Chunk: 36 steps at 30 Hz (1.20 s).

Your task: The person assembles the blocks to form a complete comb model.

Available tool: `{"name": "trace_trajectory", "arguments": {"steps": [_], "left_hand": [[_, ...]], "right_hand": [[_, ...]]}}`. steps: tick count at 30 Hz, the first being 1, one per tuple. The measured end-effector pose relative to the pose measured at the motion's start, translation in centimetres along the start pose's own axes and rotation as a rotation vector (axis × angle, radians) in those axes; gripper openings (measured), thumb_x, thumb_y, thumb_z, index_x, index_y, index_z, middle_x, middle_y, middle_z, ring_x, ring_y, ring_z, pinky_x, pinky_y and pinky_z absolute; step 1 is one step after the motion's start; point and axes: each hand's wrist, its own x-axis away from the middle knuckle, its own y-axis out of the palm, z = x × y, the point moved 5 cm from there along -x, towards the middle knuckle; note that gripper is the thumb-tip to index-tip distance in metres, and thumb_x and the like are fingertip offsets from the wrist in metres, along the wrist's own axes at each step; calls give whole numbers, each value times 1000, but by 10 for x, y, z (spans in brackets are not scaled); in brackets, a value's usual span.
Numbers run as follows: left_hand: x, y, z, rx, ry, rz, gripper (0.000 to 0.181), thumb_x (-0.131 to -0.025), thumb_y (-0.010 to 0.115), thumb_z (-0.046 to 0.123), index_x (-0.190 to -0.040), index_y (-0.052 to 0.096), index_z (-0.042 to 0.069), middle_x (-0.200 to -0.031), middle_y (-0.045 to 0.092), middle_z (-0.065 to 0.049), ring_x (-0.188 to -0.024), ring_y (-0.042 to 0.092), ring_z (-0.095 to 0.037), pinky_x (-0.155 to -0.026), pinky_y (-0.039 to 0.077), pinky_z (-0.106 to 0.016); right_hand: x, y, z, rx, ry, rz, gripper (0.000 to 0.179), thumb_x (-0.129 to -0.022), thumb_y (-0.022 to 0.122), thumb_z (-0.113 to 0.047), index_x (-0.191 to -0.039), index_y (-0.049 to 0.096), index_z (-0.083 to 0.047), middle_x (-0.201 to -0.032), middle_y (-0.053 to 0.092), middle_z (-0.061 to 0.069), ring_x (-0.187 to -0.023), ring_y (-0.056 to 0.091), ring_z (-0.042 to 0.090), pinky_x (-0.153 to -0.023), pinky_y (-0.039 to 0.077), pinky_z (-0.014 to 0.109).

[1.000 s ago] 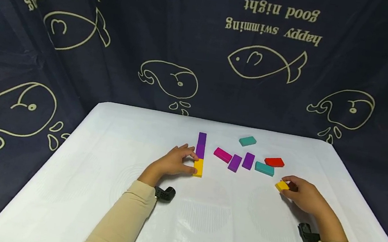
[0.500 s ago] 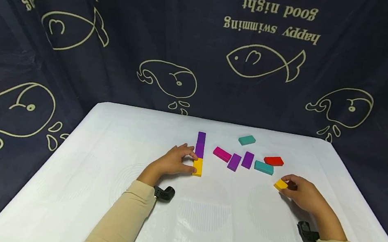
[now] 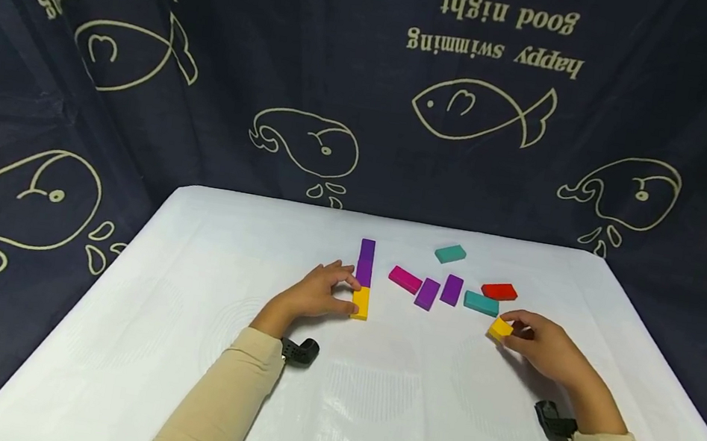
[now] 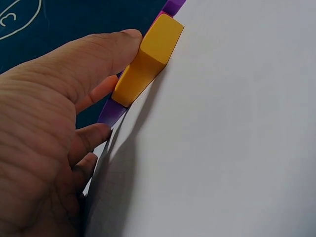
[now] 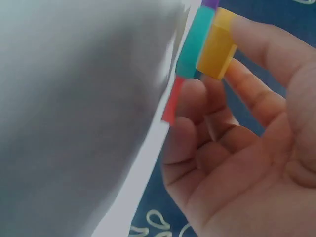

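My left hand (image 3: 318,292) pinches a yellow block (image 3: 361,303) lying on the table, the thumb near its closer end and the index finger at its far end. Beyond it, two purple blocks (image 3: 364,273) continue the same straight row. In the left wrist view the thumb rests against the side of the yellow block (image 4: 143,66). Over at the right, my right hand (image 3: 543,343) pinches a second yellow block (image 3: 500,329) between thumb and fingers. The right wrist view shows this yellow block (image 5: 217,47) held at the fingertips, overlapping a teal block (image 5: 195,44) behind it.
Between the hands lie a magenta block (image 3: 405,280), two more purple blocks (image 3: 427,294), a teal block (image 3: 481,303) and a red block (image 3: 499,291). Another teal block (image 3: 450,254) lies farther back. A dark printed cloth (image 3: 372,87) hangs behind the white table (image 3: 189,228).
My right hand has moved slightly left and forward with its yellow block, which is turned to a different angle. My left hand stays at the row.
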Motion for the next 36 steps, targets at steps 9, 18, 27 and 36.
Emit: {"name": "trace_trajectory", "arguments": {"steps": [9,18,27,36], "left_hand": [[1,0,0,2,-15,-2,30,-82,80,29,-108,67,22,-152,44,-11,-148,23,-31,-121,6,-51],[0,0,0,3,-11,4,30,-82,80,29,-107,67,22,-152,44,-11,-148,23,-31,-121,6,-51],[-2,0,1,0,-1,3,31,-82,80,30,-109,66,21,-152,44,-11,-148,23,-32,-121,6,-52],[0,-1,1,-12,-3,6,32,-82,80,31,-109,67,21,-152,44,-12,-148,24,-33,-120,7,-52]], "right_hand": [[-6,13,-27,-11,-79,-38,32,-90,71,-12,-120,64,-3,-102,63,10,-87,56,25,-69,52,31],[-17,29,-65,9,-210,-68,33,-89,71,-11,-121,65,-5,-100,63,5,-88,56,22,-69,53,30],[-26,49,-103,-1,-291,-103,35,-88,73,-10,-122,66,-8,-100,62,3,-86,55,19,-65,52,27],[-29,74,-143,21,-327,-147,32,-88,74,-12,-119,68,-15,-95,61,-5,-85,54,16,-68,52,29]]}}
